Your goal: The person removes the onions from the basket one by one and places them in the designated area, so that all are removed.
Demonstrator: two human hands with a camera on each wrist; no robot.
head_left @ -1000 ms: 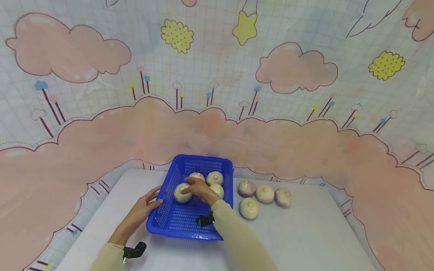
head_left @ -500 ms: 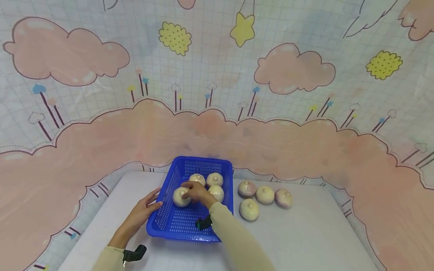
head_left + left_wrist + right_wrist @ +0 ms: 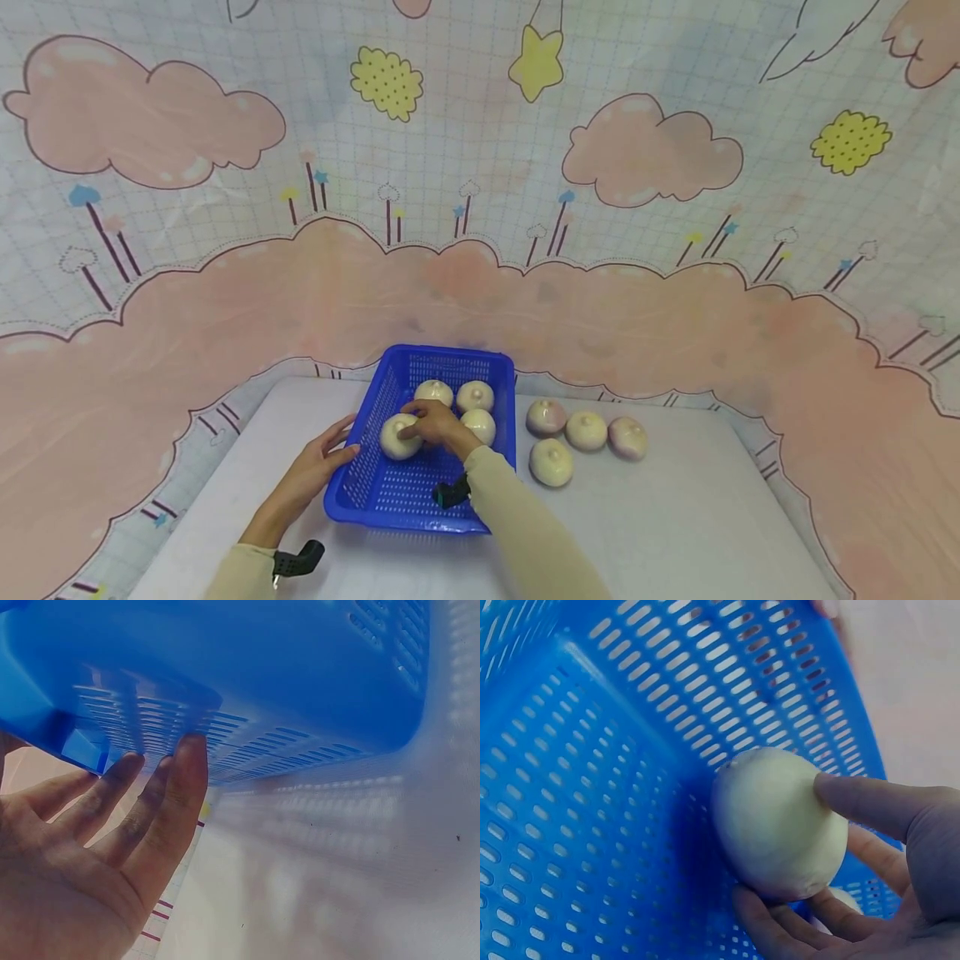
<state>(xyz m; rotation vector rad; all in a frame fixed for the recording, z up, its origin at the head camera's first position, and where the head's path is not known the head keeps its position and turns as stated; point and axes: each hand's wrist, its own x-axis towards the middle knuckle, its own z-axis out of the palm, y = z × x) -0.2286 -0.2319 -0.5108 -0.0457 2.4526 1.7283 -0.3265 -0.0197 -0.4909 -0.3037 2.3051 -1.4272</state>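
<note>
A blue perforated plastic basket [image 3: 427,523] stands on the white table. My left hand [image 3: 311,467] holds its left side, with the thumb over the rim and the fingertips [image 3: 193,754] against the outer wall. Inside the basket, my right hand [image 3: 438,425] grips a glossy cream-white, onion-like bulb [image 3: 776,825], thumb on one side and fingers on the other. It is close to the left wall. Behind and to the right lie three more bulbs in the basket: one at the back left [image 3: 433,392], one at the back right [image 3: 476,396] and one partly behind my hand [image 3: 480,425].
Right of the basket, several similar bulbs rest on the table [image 3: 675,517], among them a pale one [image 3: 551,463] in front and a purple-tinged one [image 3: 627,438] at the right. A printed cloth [image 3: 480,300] with clouds hangs behind the table.
The held bulb has shifted slightly left and toward me, and the right hand has drawn back a little with it. The left hand stays at the basket's side.
</note>
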